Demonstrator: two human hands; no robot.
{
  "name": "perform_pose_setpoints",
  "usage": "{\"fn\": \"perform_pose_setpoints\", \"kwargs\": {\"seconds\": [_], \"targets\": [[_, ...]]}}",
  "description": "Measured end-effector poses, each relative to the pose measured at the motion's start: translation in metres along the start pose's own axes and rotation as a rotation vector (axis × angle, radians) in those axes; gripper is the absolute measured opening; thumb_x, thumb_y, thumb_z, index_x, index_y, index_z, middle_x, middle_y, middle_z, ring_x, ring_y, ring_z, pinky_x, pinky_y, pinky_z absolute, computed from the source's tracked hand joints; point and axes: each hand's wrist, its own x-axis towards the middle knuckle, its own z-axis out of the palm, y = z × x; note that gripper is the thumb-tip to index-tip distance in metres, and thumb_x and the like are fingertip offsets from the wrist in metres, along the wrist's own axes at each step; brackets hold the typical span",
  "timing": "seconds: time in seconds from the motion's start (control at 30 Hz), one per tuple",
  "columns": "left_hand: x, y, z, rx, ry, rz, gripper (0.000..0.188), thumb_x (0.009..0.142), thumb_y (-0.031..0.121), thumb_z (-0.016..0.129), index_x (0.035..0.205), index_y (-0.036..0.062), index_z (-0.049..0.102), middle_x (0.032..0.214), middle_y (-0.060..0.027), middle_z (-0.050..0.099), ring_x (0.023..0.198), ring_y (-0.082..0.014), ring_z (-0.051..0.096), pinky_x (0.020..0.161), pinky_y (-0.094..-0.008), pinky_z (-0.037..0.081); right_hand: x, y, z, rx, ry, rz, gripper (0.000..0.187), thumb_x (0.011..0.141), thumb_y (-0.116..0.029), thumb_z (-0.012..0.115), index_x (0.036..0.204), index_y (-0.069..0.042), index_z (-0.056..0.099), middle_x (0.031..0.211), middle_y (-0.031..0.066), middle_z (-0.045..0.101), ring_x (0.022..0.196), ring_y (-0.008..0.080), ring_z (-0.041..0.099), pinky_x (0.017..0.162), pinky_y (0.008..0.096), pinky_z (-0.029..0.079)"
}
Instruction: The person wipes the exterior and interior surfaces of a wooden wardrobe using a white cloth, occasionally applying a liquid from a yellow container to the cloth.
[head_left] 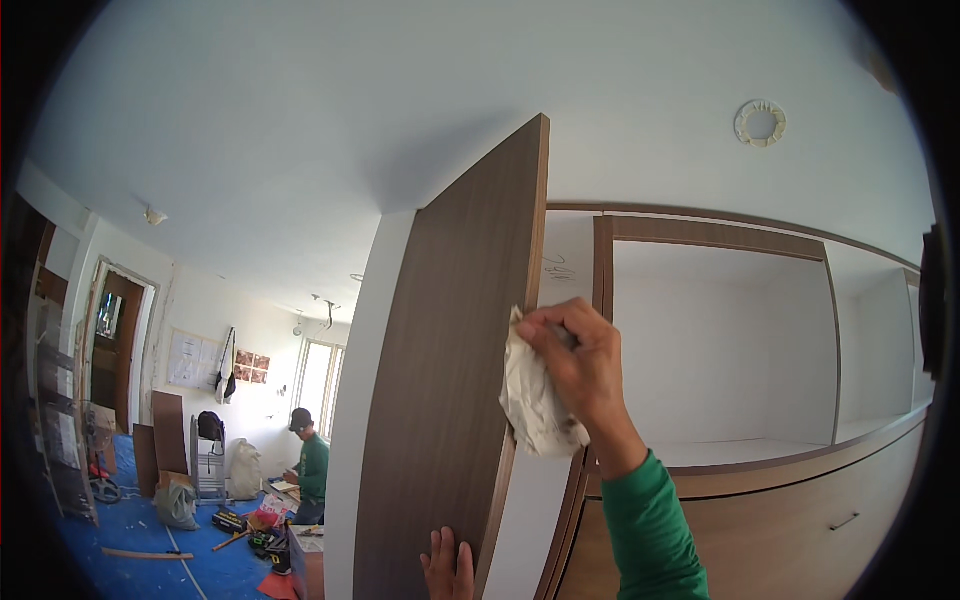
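Note:
A brown wood-grain cabinet door [440, 350] stands swung out in front of me, its narrow edge facing right. My right hand [578, 355], in a green sleeve, pinches a crumpled off-white cloth [535, 405] against that edge about midway up. The cloth hangs down below my fingers and looks smudged in places. Low on the door's broad face, my left hand [448, 570] rests with its fingers stretched upward. Only the fingers and part of that hand show at the lower rim of the head view.
Right of the door is a white-lined open cabinet [720, 340] with brown framing, above a wooden front with a handle [845, 521]. At left, a person [311, 465] in green stands near tools, bags [178, 502] and a stepladder [210, 465] on blue floor sheeting [130, 535].

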Motion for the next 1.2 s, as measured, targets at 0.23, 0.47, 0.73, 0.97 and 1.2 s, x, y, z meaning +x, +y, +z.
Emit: {"fn": "perform_pose_setpoints", "kwargs": {"seconds": [0.23,0.47,0.73,0.97,1.2], "targets": [[0.005,0.004,0.012,0.015,-0.012,0.02,0.102,0.072,-0.013,0.052,0.164,0.0049,0.014,0.168,-0.0321,0.008,0.154,-0.0542,0.012,0.118,-0.0719,0.015,0.131,0.04,-0.003,-0.048,0.095,0.043,0.024,0.089,-0.024,0.079,0.093,-0.001,0.075,0.082,0.0111,0.073,0.07,0.0204,0.066,0.069,0.0334,0.052],[0.003,0.0,0.007,0.02,-0.003,0.011,0.1,0.073,-0.014,0.05,0.164,0.0051,0.015,0.167,-0.0326,0.009,0.153,-0.0557,0.013,0.118,-0.073,0.015,0.108,0.034,0.006,0.164,0.031,0.114,0.021,0.092,-0.022,0.076,0.092,-0.001,0.076,0.079,0.0024,0.07,0.07,0.0086,0.06,0.067,0.0259,0.049],[0.008,0.004,0.011,-0.013,-0.003,0.011,0.1,0.075,-0.015,0.053,0.165,0.0073,0.014,0.167,-0.0334,0.008,0.153,-0.0565,0.013,0.116,-0.0752,0.016,0.212,0.078,0.004,-0.052,0.149,-0.022,0.021,0.09,-0.022,0.075,0.1,-0.004,0.079,0.086,0.0082,0.076,0.079,0.0155,0.068,0.076,0.0319,0.054],[0.002,-0.002,0.014,0.01,0.036,0.005,0.098,0.08,-0.017,0.051,0.166,0.0138,0.015,0.167,-0.0329,0.009,0.153,-0.0561,0.014,0.116,-0.076,0.015,0.324,0.094,0.011,-0.204,0.144,0.013,0.018,0.094,-0.018,0.072,0.103,-0.003,0.077,0.091,0.0055,0.075,0.08,0.011,0.067,0.073,0.0291,0.056],[0.004,-0.004,-0.001,-0.035,0.034,-0.005,0.091,0.087,-0.011,0.05,0.166,0.0152,0.014,0.167,-0.0332,0.009,0.153,-0.0556,0.014,0.116,-0.0758,0.014,0.215,0.057,0.024,-0.19,0.192,-0.077,0.033,0.092,-0.033,0.076,0.104,-0.003,0.078,0.094,0.0107,0.077,0.087,0.0198,0.072,0.082,0.0346,0.055]]}}
